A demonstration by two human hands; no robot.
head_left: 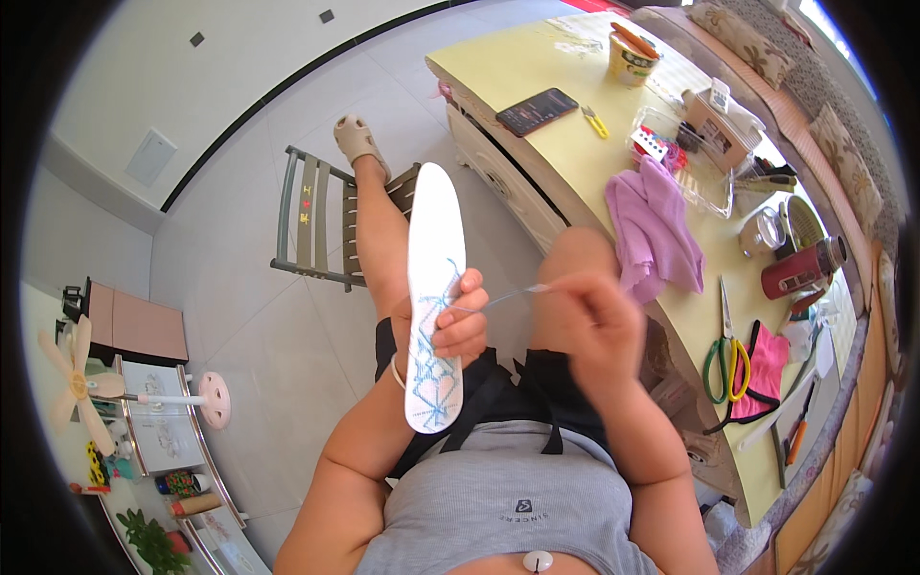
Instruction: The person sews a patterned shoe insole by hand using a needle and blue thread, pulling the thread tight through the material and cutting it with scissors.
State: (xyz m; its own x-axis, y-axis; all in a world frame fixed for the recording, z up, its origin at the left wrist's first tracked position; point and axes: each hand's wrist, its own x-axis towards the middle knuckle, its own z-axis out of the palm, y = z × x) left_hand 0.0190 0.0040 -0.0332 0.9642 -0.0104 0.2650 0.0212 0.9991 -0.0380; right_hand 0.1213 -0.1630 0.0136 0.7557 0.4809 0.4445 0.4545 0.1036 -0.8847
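Note:
My left hand [463,324] is closed around the edge of a long white shoe insole [435,216], holding it upright over my lap. Blue stitching [436,383] forms crossing lines and shapes on its lower half, while the upper half is plain white. From the stitched area a blue thread [505,297] stretches across to my right hand [604,321]. That hand is raised to the right of the insole, smeared by motion, with its fingertips pinched at the thread's end. Something small and pale shows at the fingertips; whether it is a needle is too blurred to tell.
On the yellow table [479,62] at my right lie a phone [537,112], yellow snips [595,123], a purple cloth [656,230], scissors [726,355] and a maroon flask [803,268]. A folding stool [321,216] supports my outstretched leg. A fan [81,383] stands at left.

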